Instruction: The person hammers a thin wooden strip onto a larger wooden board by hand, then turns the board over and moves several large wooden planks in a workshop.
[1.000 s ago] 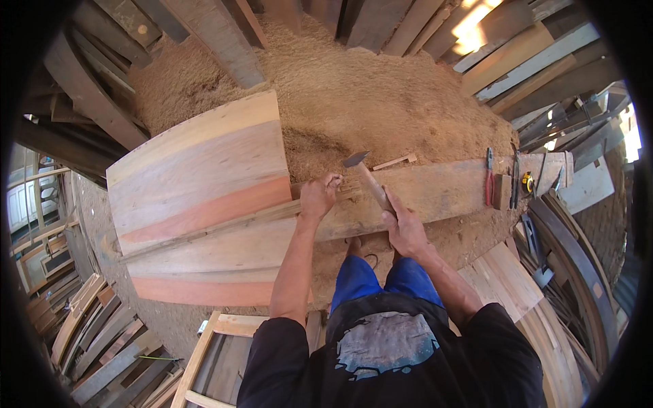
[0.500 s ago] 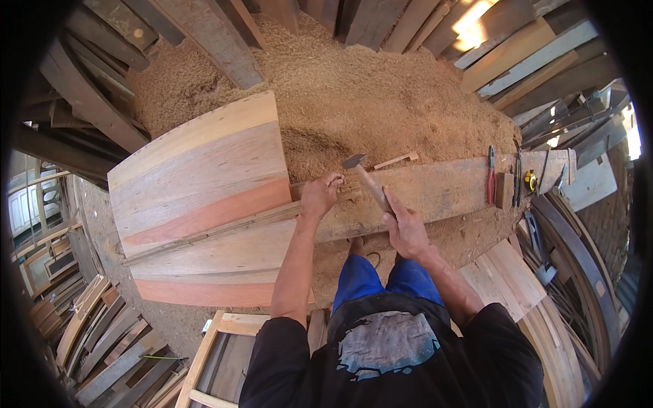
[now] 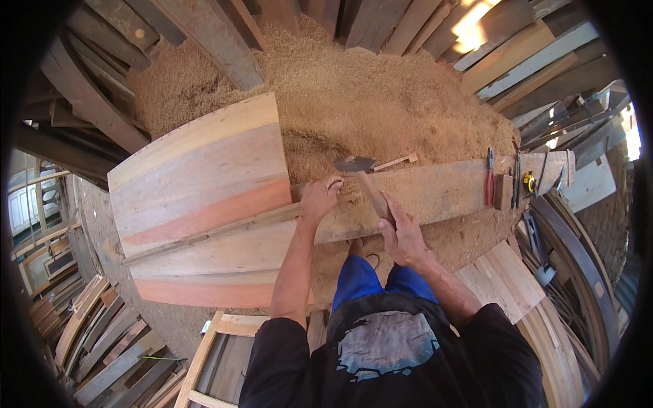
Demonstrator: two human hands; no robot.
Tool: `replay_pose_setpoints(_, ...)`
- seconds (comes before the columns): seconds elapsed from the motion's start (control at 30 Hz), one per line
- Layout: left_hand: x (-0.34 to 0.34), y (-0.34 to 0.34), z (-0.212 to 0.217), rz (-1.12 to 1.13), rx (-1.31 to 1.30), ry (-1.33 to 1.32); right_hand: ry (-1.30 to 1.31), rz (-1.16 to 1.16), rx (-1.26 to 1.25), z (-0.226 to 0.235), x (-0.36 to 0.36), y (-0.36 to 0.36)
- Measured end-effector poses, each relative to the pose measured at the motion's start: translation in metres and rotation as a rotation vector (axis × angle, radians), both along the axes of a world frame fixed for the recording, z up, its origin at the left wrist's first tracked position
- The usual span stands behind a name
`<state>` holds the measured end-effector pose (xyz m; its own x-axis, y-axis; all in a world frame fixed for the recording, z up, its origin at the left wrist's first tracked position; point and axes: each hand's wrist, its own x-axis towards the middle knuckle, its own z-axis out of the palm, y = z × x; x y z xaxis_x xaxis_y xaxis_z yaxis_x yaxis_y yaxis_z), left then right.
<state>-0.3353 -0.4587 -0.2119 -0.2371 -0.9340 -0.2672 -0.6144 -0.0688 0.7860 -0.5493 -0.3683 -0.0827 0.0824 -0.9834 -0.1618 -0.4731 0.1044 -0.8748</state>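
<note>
Red-handled pliers (image 3: 490, 178) and a tape measure (image 3: 529, 182) lie beyond the sawdust heap (image 3: 354, 102).

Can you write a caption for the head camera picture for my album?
Right hand holds a hammer above a plank; left hand rests there.

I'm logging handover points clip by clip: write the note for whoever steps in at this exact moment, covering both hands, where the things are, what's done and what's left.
Right hand: gripped around the wooden handle of the hammer, head raised just above the plank.
Left hand: fingertips pinched on the long plank right under the hammer head, apparently steadying something too small to make out.
Plank lies across the sawdust heap; the curved panel of joined boards sits to the left, a thin strip across it.
Red-handled pliers and other small tools lie at the plank's right end.
Done: cannot tell.
Left: the hammering at the pinched spot, it seems.
</note>
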Motion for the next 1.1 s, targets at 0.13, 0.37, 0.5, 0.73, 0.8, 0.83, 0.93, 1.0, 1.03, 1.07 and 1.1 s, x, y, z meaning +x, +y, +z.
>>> replay_pose_setpoints(0.13,0.001,0.006,-0.005,0.147,0.042,0.209,0.018,-0.029,0.030,-0.007,-0.007,0.004)
replay_pose_setpoints(0.37,-0.003,-0.009,0.006,0.041,0.108,0.044,-0.012,-0.097,0.226,-0.004,-0.013,0.004)
replay_pose_setpoints(0.5,-0.002,-0.009,0.002,0.020,0.129,0.037,0.031,-0.054,0.140,-0.004,-0.011,0.002)
replay_pose_setpoints(0.73,0.007,-0.003,0.002,0.133,0.011,0.012,0.023,-0.020,0.137,-0.008,-0.012,0.004)
replay_pose_setpoints(0.8,0.009,0.000,0.000,0.133,0.033,0.063,0.004,-0.012,0.186,-0.006,-0.013,0.004)
replay_pose_setpoints(0.83,0.010,0.001,-0.003,0.134,0.033,0.062,0.002,-0.011,0.186,-0.007,-0.013,0.004)
replay_pose_setpoints(0.93,0.007,-0.001,-0.001,0.103,0.007,0.049,-0.030,-0.009,0.183,-0.008,-0.015,0.005)
replay_pose_setpoints(1.0,0.005,-0.002,0.005,0.073,0.068,-0.023,0.010,0.006,0.270,-0.004,-0.016,0.005)
replay_pose_setpoints(1.03,0.005,-0.001,0.005,0.071,0.067,-0.023,0.010,0.004,0.269,-0.004,-0.016,0.005)
replay_pose_setpoints(1.07,0.004,0.000,0.004,0.064,0.015,-0.014,0.013,0.005,0.240,-0.004,-0.016,0.005)
replay_pose_setpoints(1.1,0.005,0.002,0.002,0.060,-0.036,-0.009,0.013,0.009,0.212,-0.004,-0.016,0.005)
